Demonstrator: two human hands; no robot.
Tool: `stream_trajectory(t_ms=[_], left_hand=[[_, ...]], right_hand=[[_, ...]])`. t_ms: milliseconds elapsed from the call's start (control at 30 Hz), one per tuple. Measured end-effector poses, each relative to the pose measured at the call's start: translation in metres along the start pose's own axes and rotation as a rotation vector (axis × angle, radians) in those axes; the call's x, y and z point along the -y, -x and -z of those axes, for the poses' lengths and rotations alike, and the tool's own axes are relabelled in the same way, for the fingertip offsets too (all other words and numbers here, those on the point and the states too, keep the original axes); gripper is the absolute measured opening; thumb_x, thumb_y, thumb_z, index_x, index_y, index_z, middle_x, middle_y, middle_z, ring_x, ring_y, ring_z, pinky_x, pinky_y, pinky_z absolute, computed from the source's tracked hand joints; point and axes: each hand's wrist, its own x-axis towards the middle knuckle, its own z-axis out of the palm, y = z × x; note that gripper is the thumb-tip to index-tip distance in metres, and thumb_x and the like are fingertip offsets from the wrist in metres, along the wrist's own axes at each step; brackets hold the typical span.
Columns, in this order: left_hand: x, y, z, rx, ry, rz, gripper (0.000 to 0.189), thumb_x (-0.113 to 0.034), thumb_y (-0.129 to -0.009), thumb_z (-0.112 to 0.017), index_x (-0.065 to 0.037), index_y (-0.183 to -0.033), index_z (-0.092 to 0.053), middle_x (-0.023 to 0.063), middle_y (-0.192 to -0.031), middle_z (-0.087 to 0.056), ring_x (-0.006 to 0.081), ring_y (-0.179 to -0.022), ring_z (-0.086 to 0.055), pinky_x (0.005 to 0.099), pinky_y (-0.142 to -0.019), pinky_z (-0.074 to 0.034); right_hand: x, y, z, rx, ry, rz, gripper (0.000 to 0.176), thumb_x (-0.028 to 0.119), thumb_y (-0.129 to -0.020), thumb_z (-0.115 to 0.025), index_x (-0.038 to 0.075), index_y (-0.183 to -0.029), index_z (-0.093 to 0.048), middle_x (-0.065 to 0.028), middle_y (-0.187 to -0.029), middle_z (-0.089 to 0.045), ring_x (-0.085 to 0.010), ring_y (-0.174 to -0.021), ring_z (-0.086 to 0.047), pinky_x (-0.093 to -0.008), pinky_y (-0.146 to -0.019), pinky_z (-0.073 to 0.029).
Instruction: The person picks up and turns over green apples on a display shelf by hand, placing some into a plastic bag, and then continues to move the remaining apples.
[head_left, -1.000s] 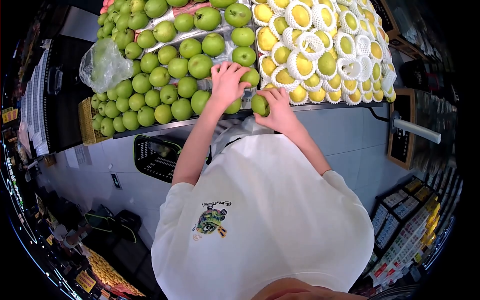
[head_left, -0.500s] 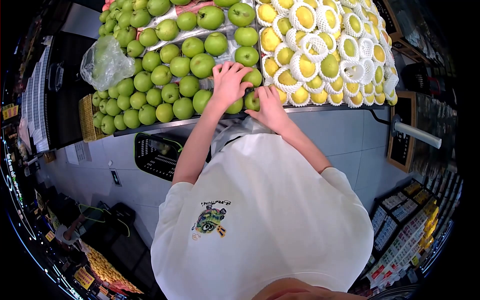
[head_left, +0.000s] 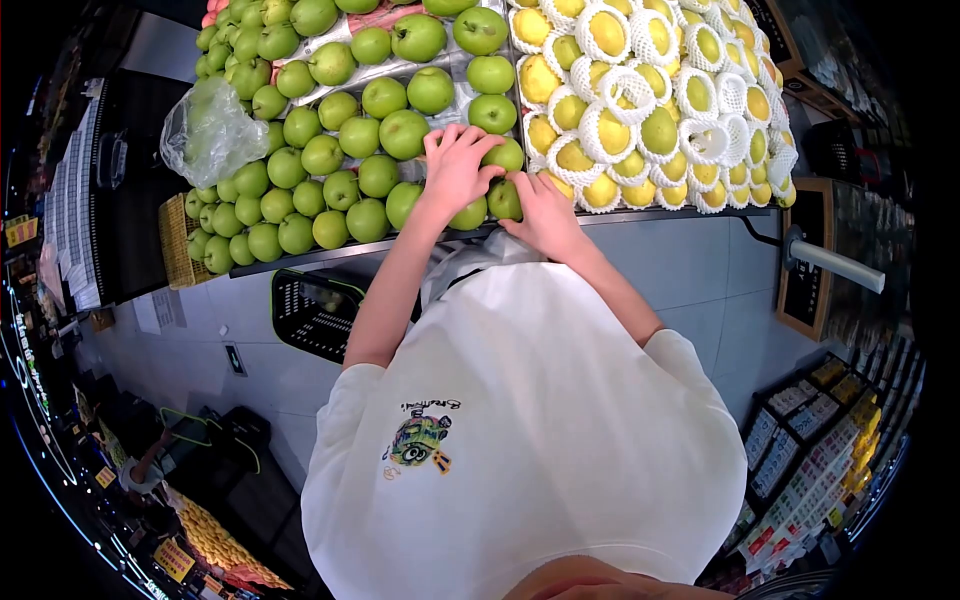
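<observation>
Both my hands are at the front edge of a display of green apples. My left hand [head_left: 458, 168] is bent over the pile, thumb and index finger against a green apple [head_left: 506, 155] near the divider; the underside of its palm is hidden. Just below it, my right hand [head_left: 546, 215] has thumb and fingers around another green apple [head_left: 504, 200] in the front row. A further green apple [head_left: 468, 214] sits partly covered beneath my left wrist. Crumpled clear plastic [head_left: 465, 262] hangs below the edge, between my forearms.
Yellow fruits in white foam nets [head_left: 610, 130] fill the right side. A clear plastic bag [head_left: 212, 135] lies on the apples at left. Below the stand's front rail [head_left: 640, 215], a black shopping basket [head_left: 300, 318] rests on the floor. A pale bar [head_left: 838, 265] juts out at right.
The view has shifted very slightly. Both hands keep nearly the same places, and the right hand's apple looks turned or nudged a little.
</observation>
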Motion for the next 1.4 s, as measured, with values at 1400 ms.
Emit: stream_trajectory(t_ms=[1400], left_hand=[[-0.001, 0.099, 0.029, -0.157, 0.016, 0.165, 0.047, -0.041, -0.085, -0.089, -0.011, -0.118, -0.075, 0.0043, -0.115, -0.073, 0.0274, -0.116, -0.065, 0.0459, -0.104, -0.041]], right_hand=[[-0.02, 0.011, 0.012, -0.198, -0.101, 0.07, 0.04, 0.024, -0.088, -0.085, 0.009, -0.119, -0.064, -0.0069, -0.123, -0.069, -0.0308, -0.117, -0.06, -0.0434, -0.101, -0.043]])
